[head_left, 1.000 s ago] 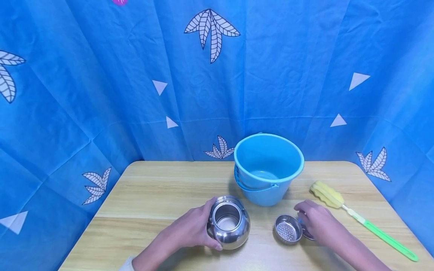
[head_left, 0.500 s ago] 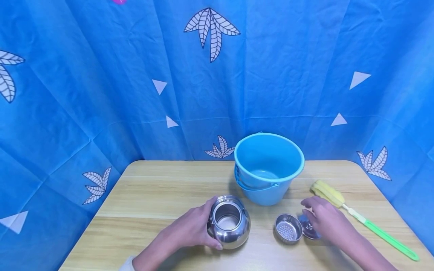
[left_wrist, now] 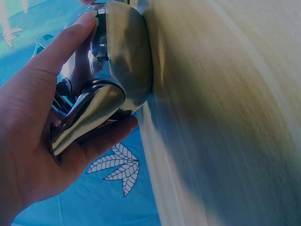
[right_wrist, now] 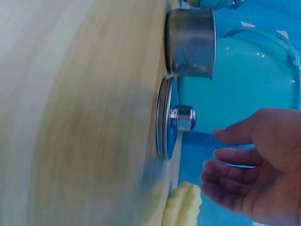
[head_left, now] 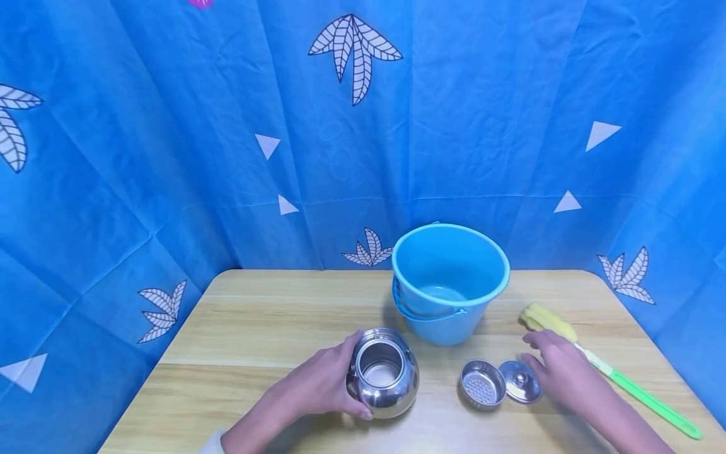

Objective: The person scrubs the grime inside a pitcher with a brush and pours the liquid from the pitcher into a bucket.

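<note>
A round steel teapot stands lidless on the table, its mouth facing up. My left hand grips its left side, thumb in front and fingers behind. In the left wrist view the spout lies between thumb and fingers. To the teapot's right sits a steel strainer cup with a perforated bottom. Touching or nearly touching it, a steel lid lies knob up. My right hand hovers right of the lid with loosely bent fingers, holding nothing; the right wrist view shows a gap between fingertips and knob.
A light-blue bucket stands behind the teapot and strainer cup, its handle hanging down. At the right lies a yellow sponge brush with a green handle, partly behind my right hand. A blue curtain surrounds the wooden table.
My right hand has drawn away to the right from the lid, which now shows whole and lies beside the strainer cup. My left hand and the teapot have stayed put.
</note>
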Demonstrator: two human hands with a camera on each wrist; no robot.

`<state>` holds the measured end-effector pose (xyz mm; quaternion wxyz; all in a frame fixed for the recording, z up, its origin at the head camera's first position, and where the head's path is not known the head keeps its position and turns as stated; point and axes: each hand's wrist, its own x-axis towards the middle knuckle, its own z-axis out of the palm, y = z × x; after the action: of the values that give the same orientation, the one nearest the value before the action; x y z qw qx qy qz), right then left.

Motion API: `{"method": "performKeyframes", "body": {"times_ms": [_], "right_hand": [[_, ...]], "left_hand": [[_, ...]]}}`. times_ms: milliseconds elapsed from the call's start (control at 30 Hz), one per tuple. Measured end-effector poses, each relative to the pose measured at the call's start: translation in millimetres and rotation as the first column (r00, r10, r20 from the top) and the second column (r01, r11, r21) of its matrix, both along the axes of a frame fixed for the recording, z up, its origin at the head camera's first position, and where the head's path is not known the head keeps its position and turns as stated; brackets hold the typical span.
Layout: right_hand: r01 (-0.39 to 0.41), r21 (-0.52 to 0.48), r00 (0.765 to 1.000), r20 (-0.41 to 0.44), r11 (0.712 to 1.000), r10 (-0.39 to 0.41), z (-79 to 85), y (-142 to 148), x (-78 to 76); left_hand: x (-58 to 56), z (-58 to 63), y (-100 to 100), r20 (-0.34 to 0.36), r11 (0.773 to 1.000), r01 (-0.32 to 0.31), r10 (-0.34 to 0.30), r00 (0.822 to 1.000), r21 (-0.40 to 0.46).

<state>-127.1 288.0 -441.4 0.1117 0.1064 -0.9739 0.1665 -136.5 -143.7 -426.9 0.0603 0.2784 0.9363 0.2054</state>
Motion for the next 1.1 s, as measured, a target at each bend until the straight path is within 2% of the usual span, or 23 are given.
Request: {"method": "performKeyframes", "body": {"times_ms": [233, 800, 1100], "right_hand": [[0.018, 0.015, 1.000, -0.010, 1.000, -0.018, -2.9, 16, 0.3], [0.131, 0.042, 0.987, 0.083, 0.990, -0.134, -4.8, 44, 4.6], [0.152, 0.054, 0.981, 0.109, 0.987, -0.157, -16.0, 59, 7.3]], "left_hand": [[-0.1, 0.6, 0, 0.006, 1.000, -0.009, 0.009, 1.000, -0.002], [-0.2, 0.0, -1, 0.008, 1.000, 0.001, -0.001, 1.000, 0.003], [0.6, 0.3, 0, 0.008, 1.000, 0.000, 0.000, 1.000, 0.001]]}}
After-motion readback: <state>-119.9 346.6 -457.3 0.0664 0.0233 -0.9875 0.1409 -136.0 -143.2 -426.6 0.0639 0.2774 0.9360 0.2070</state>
